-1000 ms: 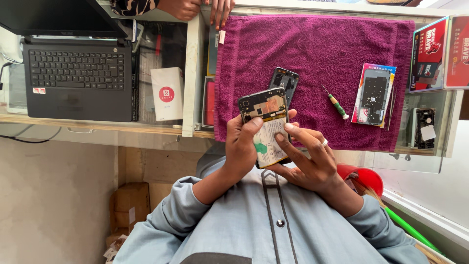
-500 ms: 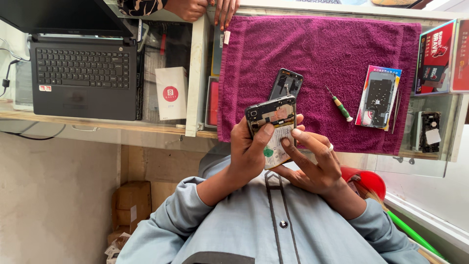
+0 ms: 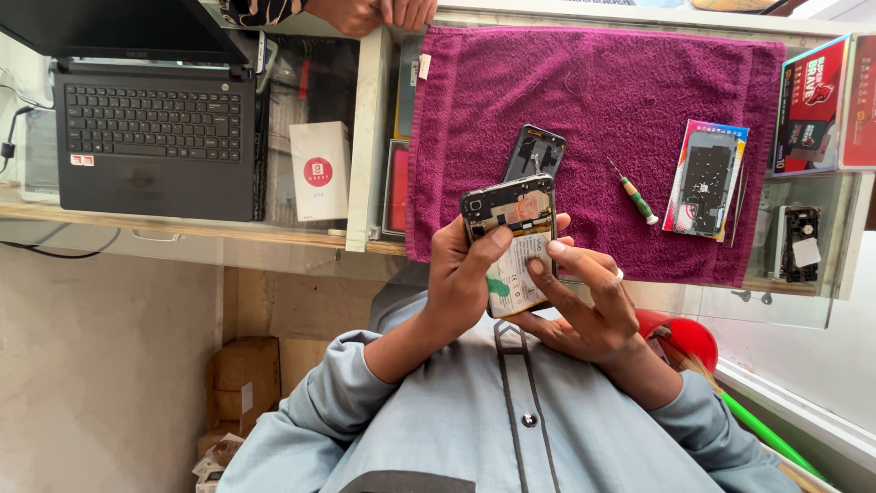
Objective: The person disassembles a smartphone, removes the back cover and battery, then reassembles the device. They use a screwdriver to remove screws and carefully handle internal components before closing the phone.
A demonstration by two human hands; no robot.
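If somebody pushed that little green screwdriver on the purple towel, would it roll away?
The small green-handled screwdriver looks round and thin, so it would probably roll on a hard top. The fuzzy purple towel under it likely slows it. It seems light, so a small nudge should move it.
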